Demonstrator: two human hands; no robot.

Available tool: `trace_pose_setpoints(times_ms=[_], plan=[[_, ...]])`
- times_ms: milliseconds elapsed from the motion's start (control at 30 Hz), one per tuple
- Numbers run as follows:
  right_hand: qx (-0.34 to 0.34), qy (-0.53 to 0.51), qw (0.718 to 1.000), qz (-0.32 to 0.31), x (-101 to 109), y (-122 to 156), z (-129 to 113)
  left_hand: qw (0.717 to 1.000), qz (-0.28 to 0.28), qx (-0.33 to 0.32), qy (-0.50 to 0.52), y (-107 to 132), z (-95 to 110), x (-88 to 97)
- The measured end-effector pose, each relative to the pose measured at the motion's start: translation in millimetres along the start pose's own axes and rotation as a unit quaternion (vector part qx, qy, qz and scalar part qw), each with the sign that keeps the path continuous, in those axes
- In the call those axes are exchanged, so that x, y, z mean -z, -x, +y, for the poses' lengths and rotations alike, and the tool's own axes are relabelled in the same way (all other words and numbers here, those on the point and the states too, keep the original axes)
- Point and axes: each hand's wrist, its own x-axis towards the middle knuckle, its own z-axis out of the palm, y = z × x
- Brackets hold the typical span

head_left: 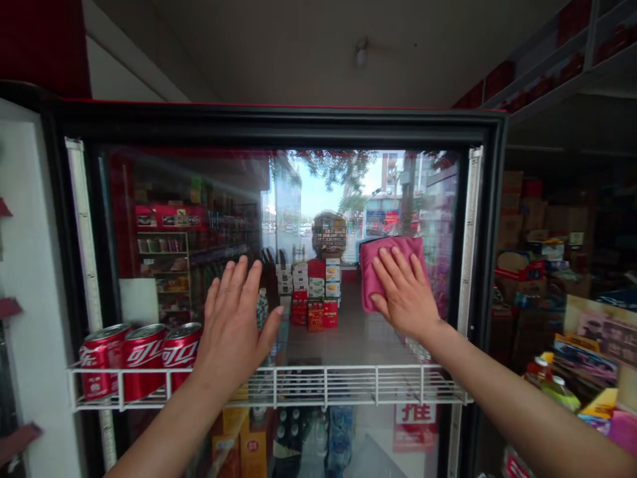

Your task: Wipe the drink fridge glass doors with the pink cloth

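Observation:
A pink cloth (371, 275) lies flat against the glass door (219, 172), under the spread fingers of my right hand (405, 292). My right palm presses it to the pane, right of the middle. My left hand (236, 315) is raised in front of the glass on the left, fingers stretched and thumb out, with nothing in it. Whether its fingertips touch the pane I cannot tell. Just left of my left wrist, red soda cans (144, 358) stand in the white wire rack (348, 385) on the door's inner side.
A black frame (279, 123) with white shelf strips borders the glass. Through and on the pane, boxes, bottles and a street reflection mix. Cartons and packets (587, 352) crowd the right side. A white panel (30, 265) stands at the left.

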Motion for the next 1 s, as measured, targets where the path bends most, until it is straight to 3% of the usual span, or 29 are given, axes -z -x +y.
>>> trace_pose_setpoints(times_ms=[133, 533, 867, 1000], plan=[[-0.015, 0.005, 1.0, 0.021, -13, -16, -31, 1.0, 0.006, 0.021, 0.006, 6, -30, 10.9], [0.022, -0.033, 0.999, 0.008, -41, -112, -162, 0.999, -0.009, 0.046, 0.014, 31, -110, 26.2], [0.063, -0.103, 0.992, -0.037, -53, -172, -263, 0.998, -0.012, 0.062, 0.01, 49, -155, 50.4], [0.094, -0.123, 0.986, -0.055, -57, -194, -301, 0.997, -0.007, 0.052, 0.053, 56, -170, 63.7]])
